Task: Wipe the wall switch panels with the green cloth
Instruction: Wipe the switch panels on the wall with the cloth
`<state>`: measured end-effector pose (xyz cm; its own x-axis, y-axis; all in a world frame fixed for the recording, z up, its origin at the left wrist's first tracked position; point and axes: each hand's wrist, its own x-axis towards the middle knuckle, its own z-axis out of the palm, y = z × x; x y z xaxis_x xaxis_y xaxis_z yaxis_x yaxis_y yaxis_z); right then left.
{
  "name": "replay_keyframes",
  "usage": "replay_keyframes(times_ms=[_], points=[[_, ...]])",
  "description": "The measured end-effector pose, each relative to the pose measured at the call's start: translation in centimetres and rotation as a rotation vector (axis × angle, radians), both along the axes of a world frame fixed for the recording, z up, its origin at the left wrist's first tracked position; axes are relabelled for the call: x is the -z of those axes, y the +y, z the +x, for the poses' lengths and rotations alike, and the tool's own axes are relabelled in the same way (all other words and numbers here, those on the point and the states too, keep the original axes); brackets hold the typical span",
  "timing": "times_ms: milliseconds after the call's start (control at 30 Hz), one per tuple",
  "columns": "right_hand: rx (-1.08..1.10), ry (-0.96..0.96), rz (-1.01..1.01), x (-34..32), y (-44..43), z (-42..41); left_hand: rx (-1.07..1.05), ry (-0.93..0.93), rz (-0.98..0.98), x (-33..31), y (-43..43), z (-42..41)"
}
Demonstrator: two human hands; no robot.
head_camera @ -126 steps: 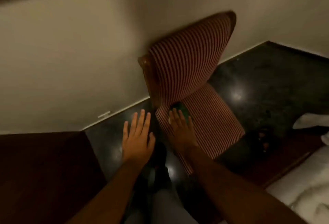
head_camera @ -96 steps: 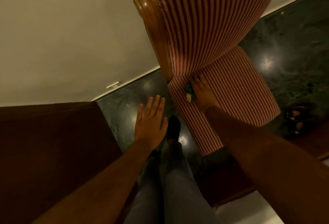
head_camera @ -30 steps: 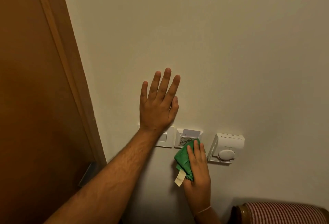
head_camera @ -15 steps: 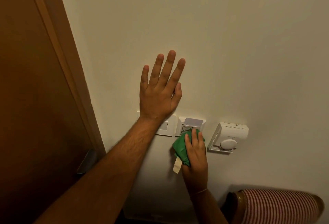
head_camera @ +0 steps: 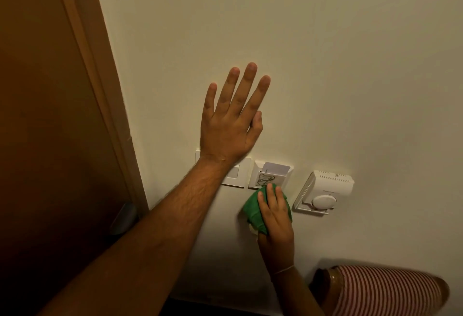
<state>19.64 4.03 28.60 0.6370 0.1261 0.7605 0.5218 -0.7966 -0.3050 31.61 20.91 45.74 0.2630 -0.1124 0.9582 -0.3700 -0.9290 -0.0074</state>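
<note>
My right hand [head_camera: 275, 213] presses the bunched green cloth [head_camera: 251, 209] against the wall, touching the lower edge of the key-card switch panel [head_camera: 269, 175], which has a card in its slot. A white rocker switch panel [head_camera: 236, 174] sits to its left, half hidden by my left wrist. My left hand [head_camera: 231, 120] lies flat on the wall above it, fingers spread, holding nothing. A white thermostat [head_camera: 324, 191] with a round dial is mounted to the right of the panels.
A brown wooden door and its frame [head_camera: 75, 90] fill the left side. The top of a red-and-white striped chair back [head_camera: 385, 290] with a wooden frame shows at the lower right, close to the wall.
I took the green cloth from the striped chair seat and brought it up to the wall. In the last half second my right hand and the cloth shifted slightly downward below the key-card panel.
</note>
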Motion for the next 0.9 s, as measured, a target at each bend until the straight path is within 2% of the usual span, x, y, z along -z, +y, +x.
replay_keyframes(times_ms=[200,333,433,600,767,900], points=[[-0.034,-0.081,0.087,-3.7,0.5,1.2,0.002,0.01,-0.005,-0.1,-0.1,-0.2],[-0.036,0.014,-0.031,-1.1,0.0,0.0,-0.007,0.0,-0.003,-0.1,0.0,-0.3],[-0.042,0.05,-0.045,-0.4,-0.8,-0.3,-0.003,-0.003,0.011,-0.1,0.0,-0.3],[-0.038,-0.066,0.062,-4.0,0.0,1.4,0.006,-0.014,0.0,-0.2,-0.1,-0.2],[-0.043,0.032,-0.09,-1.2,-0.6,0.1,0.016,-0.006,-0.002,-0.1,0.0,-0.3],[-0.053,0.026,-0.091,-1.3,-1.0,0.3,0.021,-0.007,0.006,-0.2,0.0,-0.3]])
